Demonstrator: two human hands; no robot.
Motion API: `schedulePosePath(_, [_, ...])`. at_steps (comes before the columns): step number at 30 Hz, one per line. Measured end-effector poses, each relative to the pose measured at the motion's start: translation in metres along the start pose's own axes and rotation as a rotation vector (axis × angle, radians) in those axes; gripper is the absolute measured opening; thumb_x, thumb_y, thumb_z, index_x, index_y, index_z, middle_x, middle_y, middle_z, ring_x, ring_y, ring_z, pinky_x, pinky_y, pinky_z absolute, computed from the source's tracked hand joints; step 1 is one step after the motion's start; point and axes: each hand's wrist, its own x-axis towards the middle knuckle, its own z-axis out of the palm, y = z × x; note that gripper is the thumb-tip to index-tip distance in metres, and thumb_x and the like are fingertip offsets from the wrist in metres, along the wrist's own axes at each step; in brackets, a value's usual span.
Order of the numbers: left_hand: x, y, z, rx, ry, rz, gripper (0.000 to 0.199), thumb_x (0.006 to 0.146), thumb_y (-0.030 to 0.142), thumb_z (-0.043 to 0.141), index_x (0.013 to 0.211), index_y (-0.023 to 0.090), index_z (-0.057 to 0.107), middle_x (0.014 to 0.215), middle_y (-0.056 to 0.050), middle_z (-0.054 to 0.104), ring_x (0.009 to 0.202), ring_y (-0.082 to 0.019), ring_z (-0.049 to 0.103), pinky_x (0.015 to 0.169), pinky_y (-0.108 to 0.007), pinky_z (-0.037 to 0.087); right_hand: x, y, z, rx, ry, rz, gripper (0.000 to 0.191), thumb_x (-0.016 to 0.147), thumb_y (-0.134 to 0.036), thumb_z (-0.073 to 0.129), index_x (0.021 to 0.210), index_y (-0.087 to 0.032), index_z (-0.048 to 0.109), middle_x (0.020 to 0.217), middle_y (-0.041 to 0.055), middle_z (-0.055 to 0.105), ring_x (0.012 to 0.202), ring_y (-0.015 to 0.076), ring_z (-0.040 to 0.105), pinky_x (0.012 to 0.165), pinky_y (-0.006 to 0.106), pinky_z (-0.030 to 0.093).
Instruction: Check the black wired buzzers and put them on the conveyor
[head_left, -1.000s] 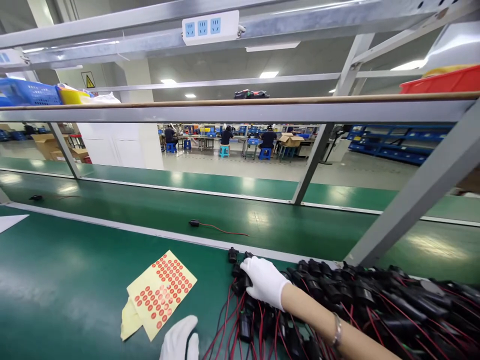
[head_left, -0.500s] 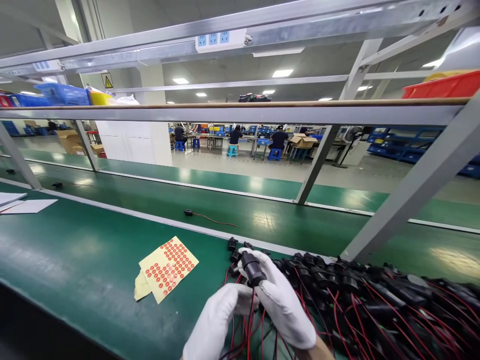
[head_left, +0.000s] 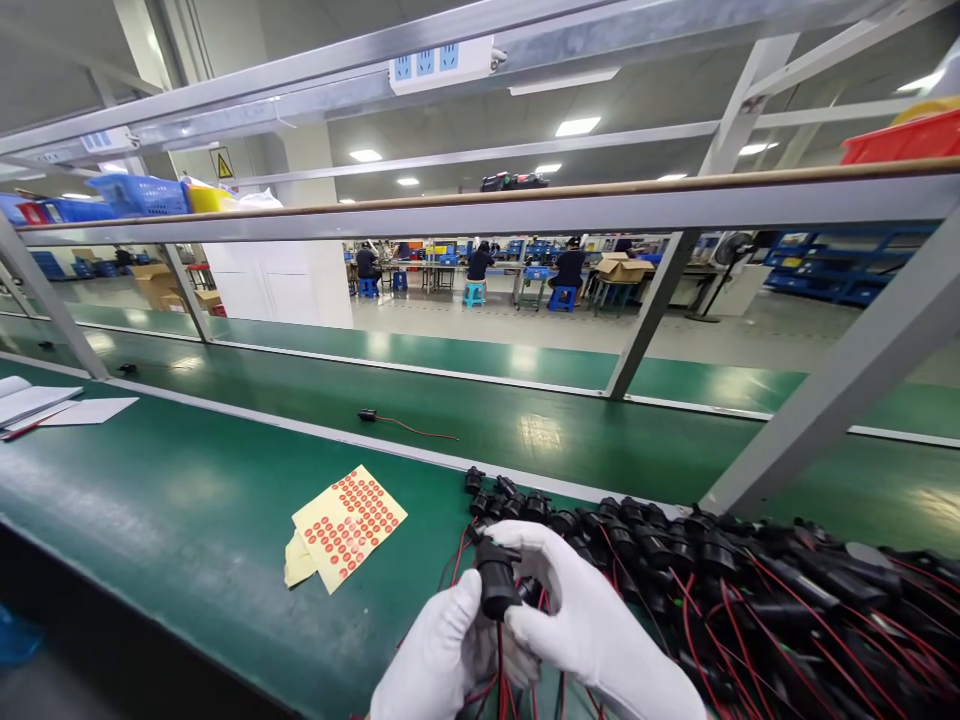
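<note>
I have the black component (head_left: 497, 580) at six o'clock in my view, pinched in my right grip (head_left: 581, 610) between thumb and fingers. My left grip (head_left: 435, 650) curls at its nine-o'clock side, thumb alongside; how tightly I cannot tell. Similar parts (head_left: 716, 552) heap on the worktop (head_left: 187, 490) at three o'clock from it, the sticker sheet (head_left: 352, 525) toward ten.

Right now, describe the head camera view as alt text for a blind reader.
A white-gloved right hand holds a black cylindrical part over a green workbench, the gloved left hand cupped beside it. Red-wired black parts crowd the right; a sheet of red stickers lies left.
</note>
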Motion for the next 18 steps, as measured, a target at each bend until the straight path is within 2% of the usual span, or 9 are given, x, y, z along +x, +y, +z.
schedulePosePath(3, [-0.007,0.015,0.002,0.287,0.016,0.062,0.055,0.086,0.061,0.066,0.107,0.010,0.072,0.090,-0.006,0.070,0.079,-0.016,0.062,0.079,-0.028,0.048,-0.006,-0.011,-0.008,-0.269,0.014,-0.241,0.061,0.063,-0.008,0.056,0.121,-0.024,0.060,0.133,0.0110,0.064,0.123,0.0293,0.062,0.105,0.046,0.052])
schedulePosePath(6, [-0.005,0.021,-0.001,0.437,0.045,0.130,0.057,0.078,0.058,0.075,0.115,0.014,0.070,0.101,-0.007,0.072,0.099,-0.024,0.065,0.092,-0.033,0.047,-0.012,-0.012,-0.017,-0.332,-0.005,-0.355,0.069,0.071,-0.008,0.056,0.137,-0.027,0.053,0.141,0.0104,0.060,0.132,0.0280,0.056,0.108,0.045,0.050])
schedulePosePath(10, [0.001,0.014,-0.009,0.525,0.179,0.172,0.040,0.071,0.035,0.082,0.106,0.017,0.073,0.105,-0.006,0.074,0.107,-0.029,0.064,0.098,-0.036,0.046,-0.016,-0.001,-0.028,-0.249,-0.017,-0.318,0.065,0.077,-0.017,0.065,0.140,-0.031,0.052,0.134,0.0091,0.063,0.115,0.0257,0.066,0.100,0.039,0.056])
schedulePosePath(12, [0.001,0.012,-0.009,0.577,0.179,0.220,0.036,0.070,0.027,0.082,0.103,0.018,0.074,0.108,-0.007,0.074,0.107,-0.028,0.065,0.098,-0.035,0.046,-0.017,0.004,-0.031,-0.216,-0.028,-0.283,0.056,0.083,-0.024,0.066,0.138,-0.030,0.055,0.130,0.0092,0.064,0.109,0.0248,0.068,0.097,0.038,0.056])
schedulePosePath(15, [-0.002,0.013,-0.005,0.621,0.137,0.275,0.033,0.072,0.027,0.082,0.103,0.019,0.075,0.110,-0.007,0.073,0.106,-0.027,0.065,0.097,-0.033,0.047,-0.018,0.009,-0.031,-0.200,-0.040,-0.238,0.047,0.088,-0.035,0.065,0.134,-0.028,0.060,0.128,0.0110,0.065,0.111,0.0270,0.067,0.098,0.040,0.055])
schedulePosePath(18, [-0.004,0.016,-0.001,0.640,0.128,0.274,0.030,0.074,0.031,0.082,0.102,0.020,0.076,0.111,-0.008,0.073,0.107,-0.027,0.065,0.098,-0.033,0.047,-0.021,0.011,-0.027,-0.169,-0.040,-0.236,0.047,0.089,-0.045,0.066,0.133,-0.029,0.061,0.128,0.0115,0.065,0.112,0.0284,0.066,0.097,0.039,0.055])
